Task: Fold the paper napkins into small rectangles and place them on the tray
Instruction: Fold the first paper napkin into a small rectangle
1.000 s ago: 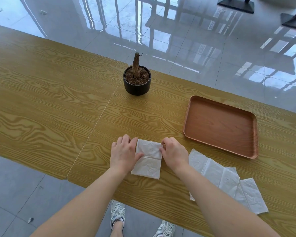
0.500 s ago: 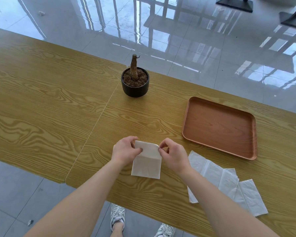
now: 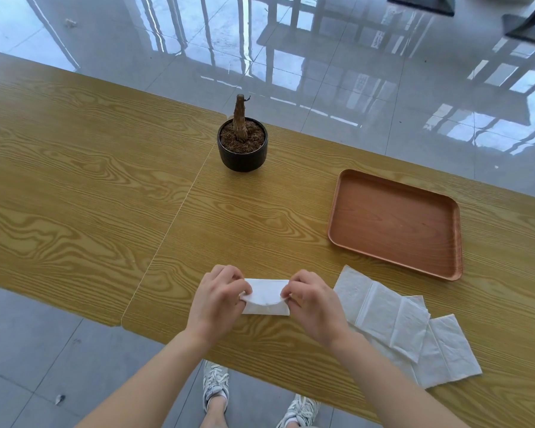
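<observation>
A white paper napkin (image 3: 265, 296) lies near the front edge of the wooden table (image 3: 105, 193), its far half curled over towards me. My left hand (image 3: 218, 299) pinches its left corner and my right hand (image 3: 314, 299) pinches its right corner. To the right of my right hand lies a loose pile of unfolded white napkins (image 3: 396, 322), overlapping one another. Beyond them sits the brown rectangular tray (image 3: 396, 222), with nothing on it.
A small black pot with a bare trunk stump (image 3: 242, 143) stands at the table's far middle. A seam (image 3: 179, 208) runs between two tabletops. The glossy tiled floor (image 3: 322, 72) lies beyond the far edge; my shoes (image 3: 215, 386) show below the near edge.
Both hands took hold of the napkin's far corners, lifted them and brought the far half over towards me. The napkin now looks about half as deep as before.
</observation>
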Motion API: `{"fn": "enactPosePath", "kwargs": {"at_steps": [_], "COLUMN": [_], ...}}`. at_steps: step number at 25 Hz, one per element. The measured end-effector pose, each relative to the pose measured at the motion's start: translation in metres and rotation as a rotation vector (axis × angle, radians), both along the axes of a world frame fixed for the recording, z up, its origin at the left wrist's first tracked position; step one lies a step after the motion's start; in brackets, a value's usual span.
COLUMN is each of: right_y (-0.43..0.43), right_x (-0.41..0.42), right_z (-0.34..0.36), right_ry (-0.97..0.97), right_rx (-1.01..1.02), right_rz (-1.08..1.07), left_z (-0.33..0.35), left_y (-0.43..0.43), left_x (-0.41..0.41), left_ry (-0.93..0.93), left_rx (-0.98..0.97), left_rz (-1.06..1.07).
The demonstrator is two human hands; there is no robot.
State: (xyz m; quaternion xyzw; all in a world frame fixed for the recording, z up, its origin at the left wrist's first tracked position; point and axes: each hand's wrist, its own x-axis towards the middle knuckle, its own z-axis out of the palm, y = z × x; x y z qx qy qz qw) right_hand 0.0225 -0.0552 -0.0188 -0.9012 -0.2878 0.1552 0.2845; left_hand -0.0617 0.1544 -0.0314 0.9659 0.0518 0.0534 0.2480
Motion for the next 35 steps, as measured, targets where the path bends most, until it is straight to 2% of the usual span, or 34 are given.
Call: {"fn": "enactPosePath", "kwargs": {"at_steps": [3, 7, 12, 15, 20, 24, 28, 33, 35], "right_y": [-0.002, -0.004, -0.011, -0.01, -0.008, -0.016, -0.022, -0.022, -0.022], "right_x": [-0.011, -0.016, -0.022, -0.024, -0.038, -0.039, -0.041, -0.043, -0.042], "right_z": [-0.003, -0.009, -0.016, -0.023, -0.041, -0.045, -0.043, -0.037, -0.036], "right_ry": [-0.071, -0.091, -0.075, -0.237, -0.283, -0.272, -0.271, -0.311, -0.326], "right_rx": [-0.046, -0.09, -0.097, -0.05, -0.26, -0.384, -0.379, -0.194, -0.176], "right_rz": [0.076, 0.149, 0.162, 0.086, 0.258, 0.307, 0.227, 0.053, -0.012], "left_z": [-0.005, -0.014, -0.017, -0.026, -0.044, -0.047, -0.043, -0.027, -0.018], "left_y": [-0.001, -0.001, -0.007, -0.016, -0.021, -0.017, -0.012, -0.015, -0.017], "left_x": [-0.007, -0.014, -0.024, -0.024, -0.034, -0.038, -0.042, -0.021, -0.008], "left_ry": [-0.032, -0.021, -0.036, 0.017, 0.21, 0.231, 0.191, 0.037, 0.05], "left_rx": [0.16, 0.267, 0.213, 0.223, 0.331, 0.353, 0.338, 0.282, 0.256], "left_rz": [-0.078, -0.181, -0.148, -0.16, -0.231, -0.249, -0.241, -0.145, -0.073]}}
